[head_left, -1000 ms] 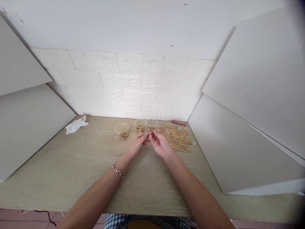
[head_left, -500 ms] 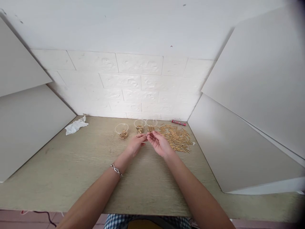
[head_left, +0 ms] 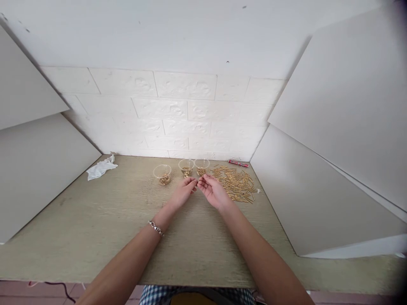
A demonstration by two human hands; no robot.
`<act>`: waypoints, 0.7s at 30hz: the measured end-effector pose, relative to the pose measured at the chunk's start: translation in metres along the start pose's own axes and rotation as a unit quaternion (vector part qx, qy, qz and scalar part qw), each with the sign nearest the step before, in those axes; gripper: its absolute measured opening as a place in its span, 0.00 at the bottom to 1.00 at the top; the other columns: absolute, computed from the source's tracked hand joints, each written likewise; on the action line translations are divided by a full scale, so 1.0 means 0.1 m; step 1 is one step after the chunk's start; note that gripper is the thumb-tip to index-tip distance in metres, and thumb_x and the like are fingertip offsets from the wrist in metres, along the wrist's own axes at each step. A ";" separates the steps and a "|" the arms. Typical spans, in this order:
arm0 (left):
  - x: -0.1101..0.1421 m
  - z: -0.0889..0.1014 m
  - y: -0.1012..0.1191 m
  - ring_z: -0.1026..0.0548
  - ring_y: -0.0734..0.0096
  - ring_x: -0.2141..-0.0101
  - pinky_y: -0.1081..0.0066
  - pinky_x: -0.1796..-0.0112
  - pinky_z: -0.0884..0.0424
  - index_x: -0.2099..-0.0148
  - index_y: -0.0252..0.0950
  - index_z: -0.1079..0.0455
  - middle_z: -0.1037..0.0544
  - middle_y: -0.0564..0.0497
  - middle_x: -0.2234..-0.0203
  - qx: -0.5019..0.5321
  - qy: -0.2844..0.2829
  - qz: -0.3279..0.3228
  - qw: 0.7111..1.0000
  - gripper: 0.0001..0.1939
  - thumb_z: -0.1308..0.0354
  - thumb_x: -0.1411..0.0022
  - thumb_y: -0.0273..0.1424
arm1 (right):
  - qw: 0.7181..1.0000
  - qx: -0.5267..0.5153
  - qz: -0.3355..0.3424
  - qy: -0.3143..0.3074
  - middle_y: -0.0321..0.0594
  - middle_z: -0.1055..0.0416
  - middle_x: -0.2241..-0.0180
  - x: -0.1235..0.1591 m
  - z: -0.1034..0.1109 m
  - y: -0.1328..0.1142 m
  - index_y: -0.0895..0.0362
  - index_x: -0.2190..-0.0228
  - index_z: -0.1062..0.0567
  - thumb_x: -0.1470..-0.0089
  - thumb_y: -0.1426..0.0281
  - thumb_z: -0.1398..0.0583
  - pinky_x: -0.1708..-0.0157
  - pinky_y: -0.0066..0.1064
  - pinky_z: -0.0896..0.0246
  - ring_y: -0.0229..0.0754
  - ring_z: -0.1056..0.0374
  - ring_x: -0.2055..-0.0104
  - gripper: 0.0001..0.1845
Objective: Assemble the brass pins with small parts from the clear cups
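Observation:
My left hand (head_left: 182, 192) and my right hand (head_left: 213, 191) meet fingertip to fingertip just above the wooden table (head_left: 95, 220), in front of the cups. Both pinch something tiny between thumb and fingers that I cannot make out. Three clear plastic cups stand in a row behind the hands: a left cup (head_left: 162, 174), a middle cup (head_left: 186, 167) and a right cup (head_left: 202, 167), each holding small gold pieces. To the right lies a heap of thin gold pins (head_left: 234, 183), close to my right hand. A silver bracelet (head_left: 156, 228) sits on my left wrist.
A crumpled white cloth (head_left: 101, 167) lies at the back left of the table. A red marker (head_left: 238, 163) rests against the white brick wall behind the pins. White panels (head_left: 318, 199) close in the table on both sides.
The hands stayed joined at the fingertips, with only small finger movements. The view shifted slightly.

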State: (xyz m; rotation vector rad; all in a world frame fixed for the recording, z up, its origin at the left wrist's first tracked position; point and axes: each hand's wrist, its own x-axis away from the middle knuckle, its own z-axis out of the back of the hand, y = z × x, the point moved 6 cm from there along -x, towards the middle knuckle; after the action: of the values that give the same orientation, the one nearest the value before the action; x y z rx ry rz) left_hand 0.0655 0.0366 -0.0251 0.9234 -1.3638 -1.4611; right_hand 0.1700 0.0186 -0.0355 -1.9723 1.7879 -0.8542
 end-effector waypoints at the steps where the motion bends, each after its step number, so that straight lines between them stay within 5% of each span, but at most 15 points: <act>1: 0.00 -0.01 0.01 0.37 0.78 0.77 0.76 0.74 0.40 0.71 0.35 0.35 0.33 0.55 0.79 -0.004 -0.003 -0.007 1.000 0.11 0.48 0.48 0.38 | 1.000 0.001 0.001 0.001 0.37 0.29 0.78 0.00 0.00 0.00 0.59 0.76 0.30 0.54 0.77 0.40 0.71 0.23 0.32 0.32 0.32 0.75 0.03; 15: 0.03 -0.03 0.02 0.40 0.75 0.78 0.74 0.74 0.43 0.73 0.35 0.38 0.38 0.56 0.81 -0.061 0.004 -0.045 0.997 0.14 0.54 0.43 0.40 | 1.000 0.020 -0.009 -0.008 0.37 0.28 0.78 0.03 -0.06 0.03 0.60 0.76 0.30 0.55 0.75 0.38 0.70 0.23 0.33 0.32 0.32 0.75 0.04; 21: 0.02 0.00 0.07 0.40 0.76 0.78 0.74 0.74 0.43 0.72 0.35 0.36 0.37 0.56 0.81 -0.067 0.023 -0.059 0.996 0.13 0.51 0.45 0.39 | 0.997 0.070 0.032 0.016 0.34 0.30 0.79 -0.01 0.02 -0.02 0.58 0.78 0.33 0.55 0.63 0.38 0.77 0.24 0.38 0.32 0.36 0.80 0.12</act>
State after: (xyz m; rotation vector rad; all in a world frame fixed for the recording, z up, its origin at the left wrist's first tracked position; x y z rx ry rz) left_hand 0.0652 0.0349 -0.0183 0.9568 -1.1799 -1.5903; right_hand 0.1725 0.0195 -0.0359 -1.8131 1.7480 -0.9688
